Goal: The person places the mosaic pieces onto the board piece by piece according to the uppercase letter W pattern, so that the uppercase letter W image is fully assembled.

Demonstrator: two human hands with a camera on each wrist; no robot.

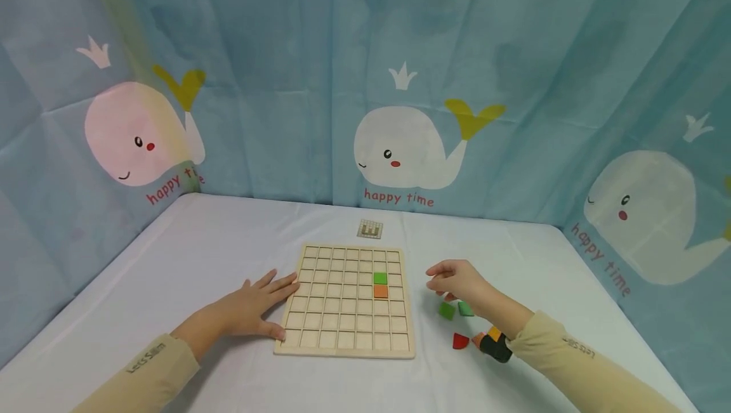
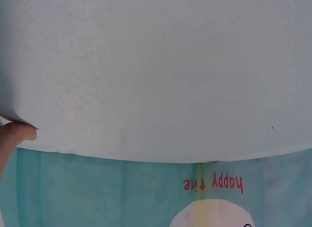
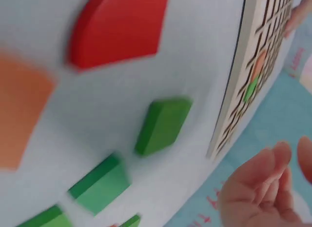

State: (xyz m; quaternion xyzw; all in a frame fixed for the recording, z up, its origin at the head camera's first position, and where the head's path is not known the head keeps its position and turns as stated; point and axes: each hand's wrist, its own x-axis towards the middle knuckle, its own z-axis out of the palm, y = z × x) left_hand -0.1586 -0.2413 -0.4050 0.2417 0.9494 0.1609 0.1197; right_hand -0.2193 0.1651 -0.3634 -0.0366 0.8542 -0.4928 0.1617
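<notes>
A wooden grid board (image 1: 345, 354) lies on the table, with a green square tile (image 1: 380, 278) directly behind an orange square tile (image 1: 381, 291) in its cells. My left hand (image 1: 251, 308) rests with fingers spread at the board's left edge. To the right of the board my right hand (image 1: 464, 285) hovers above the table, fingers loosely bent. In the right wrist view its thumb and fingertips are apart, with nothing seen between them. Below it lie green tiles (image 3: 164, 125) and a red quarter-circle tile (image 1: 460, 341). Orange pieces (image 3: 22, 110) are partly hidden by the right forearm in the head view.
A small patterned card (image 1: 370, 229) lies behind the board. The white-covered table (image 1: 228, 229) meets a blue curtain (image 1: 274, 140) with printed whales at the back and sides. A black object (image 1: 495, 347) sits by the right cuff.
</notes>
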